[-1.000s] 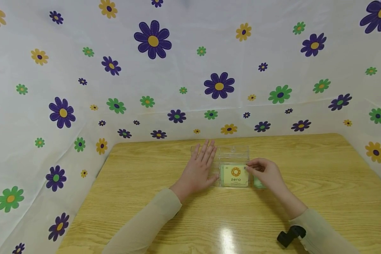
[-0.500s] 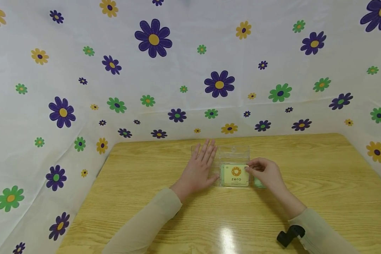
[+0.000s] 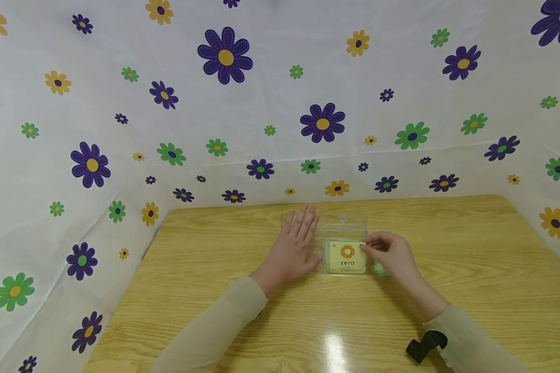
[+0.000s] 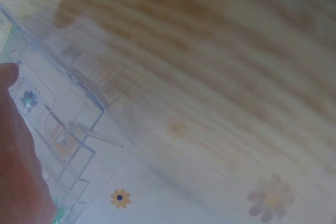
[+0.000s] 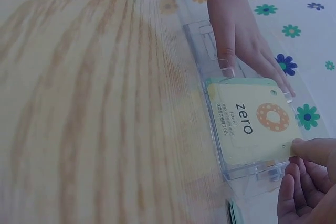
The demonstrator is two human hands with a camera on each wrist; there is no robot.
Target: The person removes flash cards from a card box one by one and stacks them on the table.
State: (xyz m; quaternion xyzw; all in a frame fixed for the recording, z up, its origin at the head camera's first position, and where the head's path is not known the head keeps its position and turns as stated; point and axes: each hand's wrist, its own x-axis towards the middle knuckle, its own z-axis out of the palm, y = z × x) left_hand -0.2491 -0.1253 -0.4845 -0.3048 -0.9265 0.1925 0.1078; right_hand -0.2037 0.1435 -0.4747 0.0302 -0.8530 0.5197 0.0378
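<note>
Card (image 3: 347,262): yellow, face up, printed with an orange ring and the word "zero"; it lies at the right part of the box, over a green one whose edge shows along its left end.
Box (image 3: 345,226): clear plastic, on the table (image 3: 280,331) near its far edge; its left part lies partly behind a hand.
Left hand (image 3: 291,253): palm down over the left part of the box, fingers straight and slightly spread, thumb held out near the card's left end.
Right hand (image 3: 393,255): thumb and fingertips pinch the card's far right corner; whether that corner is lifted, I cannot tell.
Green piece (image 3: 380,268): just beside the box's right side, partly hidden by the right hand.
Sleeves (image 3: 214,324): pale, on both forearms; a black mount (image 3: 427,346) sits at the right cuff.
Cloth (image 3: 261,93): white with purple, orange and green flowers, behind and beside the table.
</note>
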